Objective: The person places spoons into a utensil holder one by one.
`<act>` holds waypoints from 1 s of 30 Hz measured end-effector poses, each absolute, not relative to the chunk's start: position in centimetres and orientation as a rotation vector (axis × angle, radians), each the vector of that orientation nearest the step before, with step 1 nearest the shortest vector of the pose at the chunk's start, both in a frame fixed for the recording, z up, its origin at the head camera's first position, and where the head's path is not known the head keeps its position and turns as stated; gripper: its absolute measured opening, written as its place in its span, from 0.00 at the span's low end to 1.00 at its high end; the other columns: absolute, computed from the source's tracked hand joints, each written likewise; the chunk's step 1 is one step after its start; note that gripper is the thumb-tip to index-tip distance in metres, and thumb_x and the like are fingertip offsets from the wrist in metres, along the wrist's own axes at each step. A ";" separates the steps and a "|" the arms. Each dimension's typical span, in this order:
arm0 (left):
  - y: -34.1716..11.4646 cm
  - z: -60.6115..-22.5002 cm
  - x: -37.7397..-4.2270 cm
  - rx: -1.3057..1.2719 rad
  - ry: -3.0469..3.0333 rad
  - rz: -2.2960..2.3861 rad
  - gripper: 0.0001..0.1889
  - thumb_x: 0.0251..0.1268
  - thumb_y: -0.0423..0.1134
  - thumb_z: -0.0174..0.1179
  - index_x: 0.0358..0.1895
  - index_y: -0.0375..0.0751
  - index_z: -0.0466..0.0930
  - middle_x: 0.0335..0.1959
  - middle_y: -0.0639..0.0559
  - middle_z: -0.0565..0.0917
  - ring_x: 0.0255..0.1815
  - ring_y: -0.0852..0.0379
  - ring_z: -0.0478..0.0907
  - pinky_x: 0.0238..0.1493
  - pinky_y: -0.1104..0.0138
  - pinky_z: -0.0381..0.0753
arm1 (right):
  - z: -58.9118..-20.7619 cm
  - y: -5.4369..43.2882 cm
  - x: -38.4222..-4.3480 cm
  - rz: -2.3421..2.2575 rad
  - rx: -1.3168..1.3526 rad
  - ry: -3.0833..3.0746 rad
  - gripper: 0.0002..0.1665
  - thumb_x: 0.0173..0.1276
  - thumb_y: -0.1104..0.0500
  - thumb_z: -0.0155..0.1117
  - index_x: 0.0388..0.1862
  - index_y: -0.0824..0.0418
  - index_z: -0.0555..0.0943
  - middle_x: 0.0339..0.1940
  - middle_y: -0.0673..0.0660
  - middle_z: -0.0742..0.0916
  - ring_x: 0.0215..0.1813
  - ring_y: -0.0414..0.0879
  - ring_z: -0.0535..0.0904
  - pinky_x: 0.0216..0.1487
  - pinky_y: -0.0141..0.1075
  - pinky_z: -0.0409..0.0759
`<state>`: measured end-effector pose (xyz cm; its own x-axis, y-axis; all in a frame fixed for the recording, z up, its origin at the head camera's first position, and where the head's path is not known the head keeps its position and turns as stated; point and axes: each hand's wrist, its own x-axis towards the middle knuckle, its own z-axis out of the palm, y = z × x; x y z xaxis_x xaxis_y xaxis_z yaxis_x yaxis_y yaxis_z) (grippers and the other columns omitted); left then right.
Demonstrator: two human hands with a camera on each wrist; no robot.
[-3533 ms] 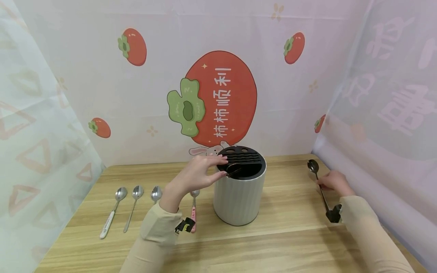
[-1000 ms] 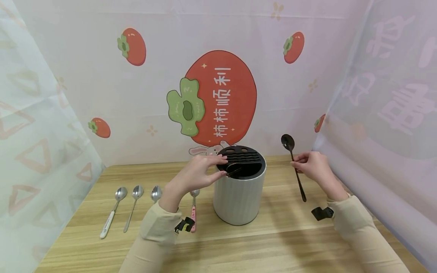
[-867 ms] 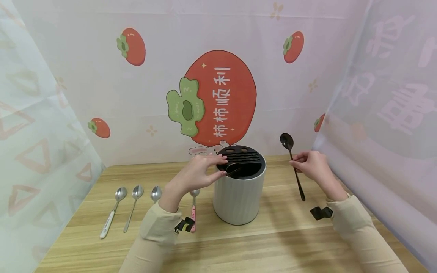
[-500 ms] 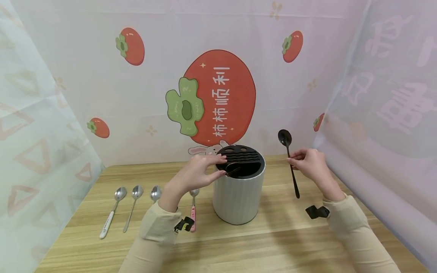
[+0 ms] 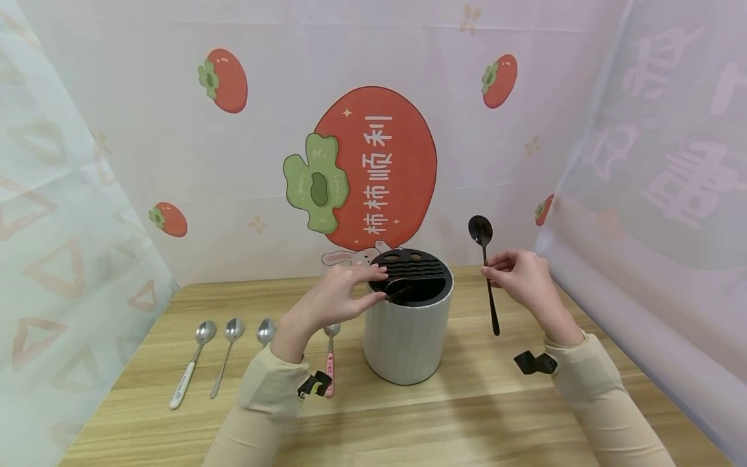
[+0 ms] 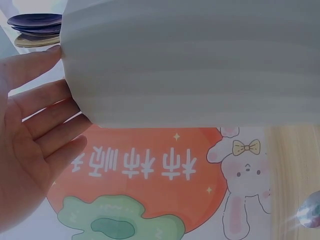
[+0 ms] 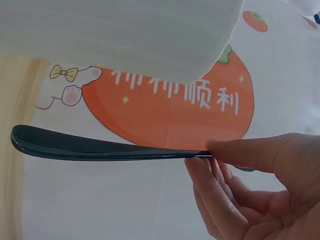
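In the head view, a light grey ribbed utensil holder [image 5: 407,344] with a black slotted top [image 5: 411,267] stands mid-table. My left hand [image 5: 329,298] touches its left rim, fingers extended; the left wrist view shows the fingertips against the holder's side [image 6: 190,65]. Dark spoon bowls [image 6: 35,21] stick out of the holder beside that thumb. To the right of the holder, my right hand [image 5: 522,275] pinches a black spoon [image 5: 480,229] by its handle, bowl up and tail [image 5: 495,324] down, raised above the table. In the right wrist view, thumb and fingers grip the handle [image 7: 100,149].
On the wooden table [image 5: 408,428], left of the holder, lie a white-handled spoon [image 5: 188,383], a plain silver spoon [image 5: 224,366], another silver spoon [image 5: 266,331] partly behind my left arm, and a pink-handled spoon [image 5: 331,373]. A printed cloth [image 5: 268,117] hangs behind.
My right hand has lifted the black spoon off the table at the right, tilted its bowl up, and carried it left towards the holder. My left hand has stayed at the rim.
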<state>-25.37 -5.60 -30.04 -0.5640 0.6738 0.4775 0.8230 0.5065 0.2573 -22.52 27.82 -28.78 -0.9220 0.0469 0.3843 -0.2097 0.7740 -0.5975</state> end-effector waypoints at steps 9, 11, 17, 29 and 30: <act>-5.6 -30.0 -25.4 -1.261 -2.421 -0.672 0.19 0.63 0.48 0.61 0.53 0.43 0.82 0.57 0.51 0.81 0.61 0.54 0.76 0.61 0.60 0.74 | -28.1 26.6 -22.2 0.948 0.142 -2.558 0.13 0.62 0.56 0.67 0.37 0.66 0.82 0.32 0.62 0.88 0.29 0.45 0.86 0.28 0.25 0.80; -5.6 -30.1 -25.4 -1.260 -2.417 -0.673 0.19 0.63 0.48 0.61 0.53 0.43 0.82 0.57 0.51 0.81 0.61 0.54 0.76 0.61 0.60 0.74 | -28.0 26.4 -22.1 0.947 0.149 -2.551 0.12 0.62 0.56 0.67 0.37 0.65 0.82 0.32 0.61 0.88 0.29 0.44 0.86 0.28 0.25 0.79; -5.6 -30.2 -25.6 -1.266 -2.402 -0.679 0.19 0.63 0.47 0.62 0.53 0.43 0.82 0.56 0.51 0.81 0.60 0.54 0.76 0.61 0.61 0.74 | -27.5 25.8 -21.9 0.943 0.164 -2.530 0.12 0.61 0.56 0.69 0.36 0.64 0.82 0.32 0.60 0.88 0.29 0.44 0.86 0.28 0.25 0.78; -5.5 -30.2 -25.5 -1.254 -2.413 -0.651 0.19 0.63 0.48 0.61 0.53 0.43 0.82 0.56 0.52 0.81 0.62 0.53 0.75 0.63 0.59 0.72 | -25.9 24.8 -21.5 0.949 0.187 -2.486 0.12 0.60 0.55 0.69 0.35 0.63 0.82 0.32 0.60 0.88 0.27 0.36 0.83 0.27 0.24 0.77; -5.5 -30.2 -25.5 -1.253 -2.413 -0.649 0.19 0.63 0.48 0.61 0.53 0.43 0.82 0.57 0.52 0.81 0.62 0.53 0.75 0.63 0.59 0.72 | -25.8 24.8 -21.5 0.944 0.190 -2.481 0.12 0.60 0.55 0.69 0.35 0.63 0.83 0.32 0.60 0.88 0.27 0.36 0.83 0.27 0.24 0.77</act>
<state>-25.47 -5.54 -30.18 -0.5509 0.6720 0.4948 0.8296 0.5057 0.2369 -21.48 24.75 -25.76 -0.8772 0.0386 0.4786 -0.2894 0.7529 -0.5911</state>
